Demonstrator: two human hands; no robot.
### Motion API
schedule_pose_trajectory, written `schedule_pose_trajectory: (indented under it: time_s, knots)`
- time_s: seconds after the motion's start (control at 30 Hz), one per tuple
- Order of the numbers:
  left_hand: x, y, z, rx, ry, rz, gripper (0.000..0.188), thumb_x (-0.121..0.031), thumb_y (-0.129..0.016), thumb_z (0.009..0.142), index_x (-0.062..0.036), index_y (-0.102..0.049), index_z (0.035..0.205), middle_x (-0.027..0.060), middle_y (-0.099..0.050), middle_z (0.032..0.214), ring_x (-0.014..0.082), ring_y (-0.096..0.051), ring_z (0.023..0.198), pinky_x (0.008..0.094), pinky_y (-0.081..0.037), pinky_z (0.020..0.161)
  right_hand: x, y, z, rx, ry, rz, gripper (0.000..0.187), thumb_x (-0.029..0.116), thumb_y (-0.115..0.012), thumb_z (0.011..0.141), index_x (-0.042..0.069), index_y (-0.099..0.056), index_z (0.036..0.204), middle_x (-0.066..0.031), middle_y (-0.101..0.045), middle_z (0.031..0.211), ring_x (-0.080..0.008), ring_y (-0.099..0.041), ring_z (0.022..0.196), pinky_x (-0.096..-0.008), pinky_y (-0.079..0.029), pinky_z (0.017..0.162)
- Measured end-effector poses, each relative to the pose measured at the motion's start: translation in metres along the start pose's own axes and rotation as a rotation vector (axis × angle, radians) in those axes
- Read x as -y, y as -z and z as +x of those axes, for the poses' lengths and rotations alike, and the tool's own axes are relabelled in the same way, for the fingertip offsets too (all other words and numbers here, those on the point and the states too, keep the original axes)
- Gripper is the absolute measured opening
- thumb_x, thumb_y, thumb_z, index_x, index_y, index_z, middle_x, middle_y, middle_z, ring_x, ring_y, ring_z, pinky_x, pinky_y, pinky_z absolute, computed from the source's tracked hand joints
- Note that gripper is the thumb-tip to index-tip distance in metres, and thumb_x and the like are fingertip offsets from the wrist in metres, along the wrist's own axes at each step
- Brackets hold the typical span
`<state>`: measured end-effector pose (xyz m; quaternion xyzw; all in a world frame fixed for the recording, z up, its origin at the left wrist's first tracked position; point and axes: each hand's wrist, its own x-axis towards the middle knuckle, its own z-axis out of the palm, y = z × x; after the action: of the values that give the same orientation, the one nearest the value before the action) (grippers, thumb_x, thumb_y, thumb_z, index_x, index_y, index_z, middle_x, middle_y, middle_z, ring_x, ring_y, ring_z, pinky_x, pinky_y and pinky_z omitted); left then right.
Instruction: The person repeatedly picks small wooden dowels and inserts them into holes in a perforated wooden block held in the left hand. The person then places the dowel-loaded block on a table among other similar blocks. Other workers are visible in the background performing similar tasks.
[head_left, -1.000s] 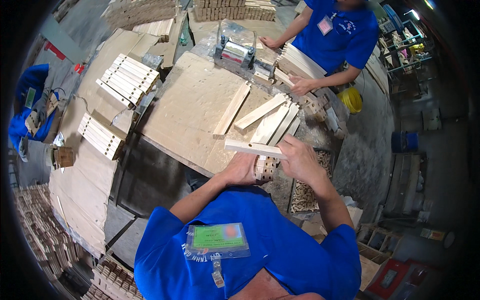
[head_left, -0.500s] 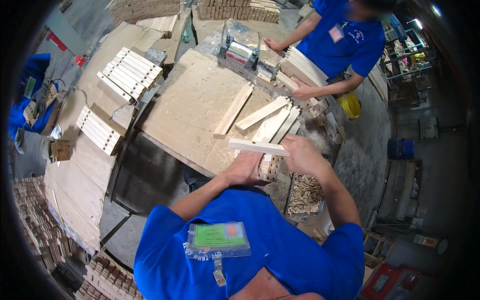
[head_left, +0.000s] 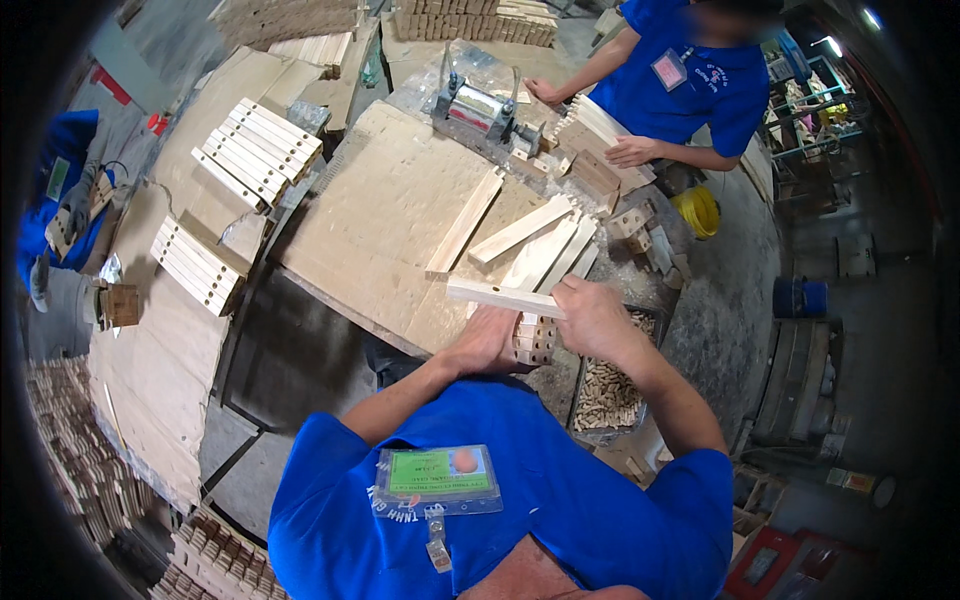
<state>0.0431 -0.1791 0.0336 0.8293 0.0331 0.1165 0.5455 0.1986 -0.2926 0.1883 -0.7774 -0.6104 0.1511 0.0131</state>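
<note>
My right hand (head_left: 598,315) is closed round the right end of a pale wooden strip (head_left: 505,296), which has a hole in its face. The strip lies crosswise above a stack of drilled wooden pieces (head_left: 535,342), whose ends show rows of round holes. My left hand (head_left: 485,338) is against the left side of that stack, just below the strip. Its fingers are hidden behind the strip and the stack. Beyond my hands, several loose wooden strips (head_left: 540,258) lie fanned out on the cardboard-covered table (head_left: 370,215). A single strip (head_left: 466,225) lies apart to their left.
A tray of small wooden dowels (head_left: 608,395) stands beside my right forearm. Across the table, a co-worker's hand (head_left: 632,151) rests on stacked strips, near a roller device (head_left: 476,110). Drilled strips (head_left: 195,265) lie in rows on the left table. A yellow bucket (head_left: 699,212) stands at right.
My right hand and the held strip have shifted slightly left. The co-worker's near hand has moved from a wooden piece onto the stack, which now sits differently with small blocks showing beside it.
</note>
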Motion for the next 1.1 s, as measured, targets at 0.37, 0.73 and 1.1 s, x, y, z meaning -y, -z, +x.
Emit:
schedule_pose_trajectory:
  time_s: [0.37, 0.73, 1.1]
  knots:
    - [-0.002, 0.022, -0.011, -0.103, 0.02, -0.103, 0.1, -0.034, -0.097, 0.068, -0.0045, -0.048, 0.15, 0.0207, -0.06, 0.136, 0.0381, -0.06, 0.127, 0.0472, -0.047, 0.112, 0.011, 0.023, -0.037, -0.453, -0.244, 0.764, 0.033, 0.005, -0.071, 0.099, 0.002, -0.066, 0.131, -0.0088, -0.071, 0.099, -0.0215, -0.071, 0.088, -0.0379, -0.06, 0.081]
    - [0.018, 0.046, -0.027, -0.099, 0.106, -0.197, 0.127, -0.036, -0.103, 0.065, -0.0005, -0.027, 0.161, 0.0175, -0.055, 0.142, 0.0285, -0.057, 0.133, 0.044, -0.045, 0.117, 0.036, -0.042, -0.1, -0.886, -0.294, 0.834, 0.052, 0.014, -0.058, 0.11, -0.006, -0.048, 0.157, -0.0231, -0.073, 0.119, -0.0285, -0.075, 0.097, -0.0425, -0.06, 0.078]
    - [0.018, 0.037, -0.022, -0.076, 0.037, -0.179, 0.126, -0.037, -0.103, 0.064, -0.0009, -0.029, 0.16, 0.0162, -0.055, 0.14, 0.0282, -0.057, 0.132, 0.0444, -0.047, 0.116, 0.032, -0.061, -0.073, -0.739, -0.095, 0.409, 0.05, 0.008, -0.068, 0.101, -0.001, -0.059, 0.149, -0.0248, -0.076, 0.117, -0.0399, -0.078, 0.095, -0.0474, -0.063, 0.083]
